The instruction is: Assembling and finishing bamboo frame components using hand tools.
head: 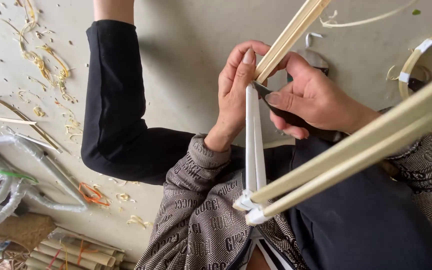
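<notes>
1. The floor [186, 55] under me is pale and littered with bamboo shavings [43, 62] at the upper left; plastic-wrapped tubes [21, 170] and a bundle of split bamboo [76, 252] lie at the lower left, well apart from my hands.
2. My bent knee in black trousers [113, 110] sits left of the work.
3. The bamboo frame [356, 150] rests across my lap: two long strips run up to the right, joined with white tape to a pair of white-wrapped strips [254, 145] standing upright between my hands.
4. My left hand [233, 97] is closed around the top of the white-wrapped strips, thumb pressed against a bare bamboo strip [291, 35] that slants up and away.
5. My right hand [316, 100] is clamped on a dark-handled knife [296, 119]; its blade meets the joint just beside my left thumb.
6. The risk, as I judge it: the edge lies touching-close to my thumb, so a slip off the hard bamboo could cut me, and too much force could split the strip or slice the tape.
</notes>
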